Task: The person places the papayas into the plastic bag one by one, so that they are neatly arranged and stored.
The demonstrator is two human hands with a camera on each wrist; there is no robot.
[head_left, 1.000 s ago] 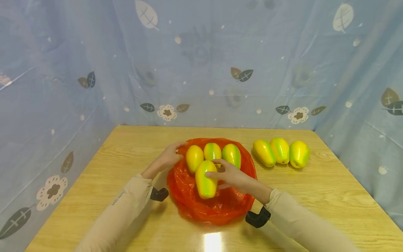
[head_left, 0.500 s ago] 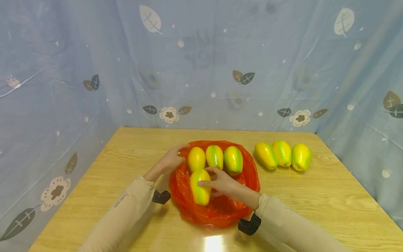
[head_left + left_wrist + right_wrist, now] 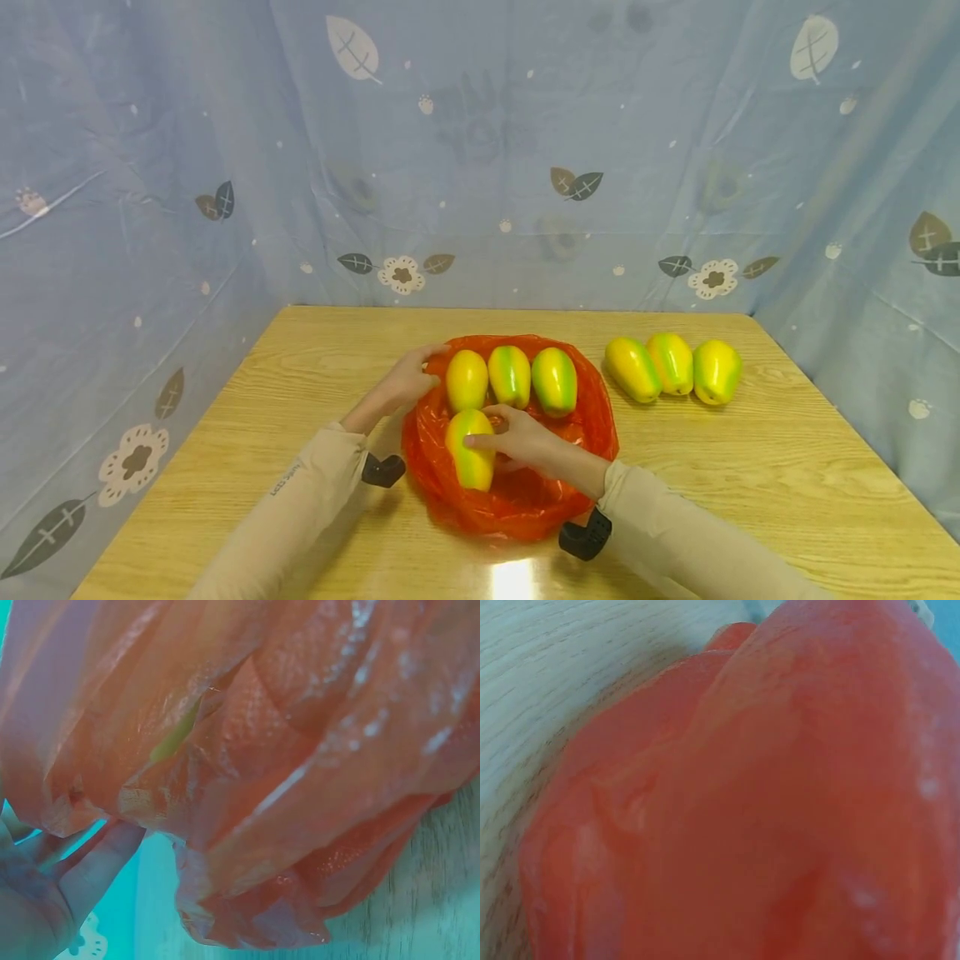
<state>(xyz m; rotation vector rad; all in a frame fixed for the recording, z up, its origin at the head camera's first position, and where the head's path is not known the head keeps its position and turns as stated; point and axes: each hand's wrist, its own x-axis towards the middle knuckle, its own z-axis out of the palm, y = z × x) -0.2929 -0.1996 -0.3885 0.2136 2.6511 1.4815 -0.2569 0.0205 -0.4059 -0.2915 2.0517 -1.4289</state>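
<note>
A red plastic bag [image 3: 517, 518] lies spread open on the wooden table, its rim forming a rough circle. Inside, along its far side, three yellow-green papayas [image 3: 510, 377] sit in a row. My right hand [image 3: 521, 439] grips another papaya [image 3: 471, 467] with thumb and fingers, low in the bag's near left part. At the left rim, my left hand [image 3: 407, 377] holds the plastic; in the left wrist view its fingers [image 3: 101, 862] meet the bag's edge. Red plastic [image 3: 742, 810] fills most of the right wrist view and hides the right hand there.
Three more papayas [image 3: 671, 364] lie close together on the table [image 3: 750, 483], right of the bag. A blue patterned curtain [image 3: 480, 150] hangs behind the table and on both sides. Black wrist cameras [image 3: 585, 535] jut out beneath both forearms.
My right hand has moved left and down into the bag with its papaya, below the leftmost of the row. My left hand stays at the rim.
</note>
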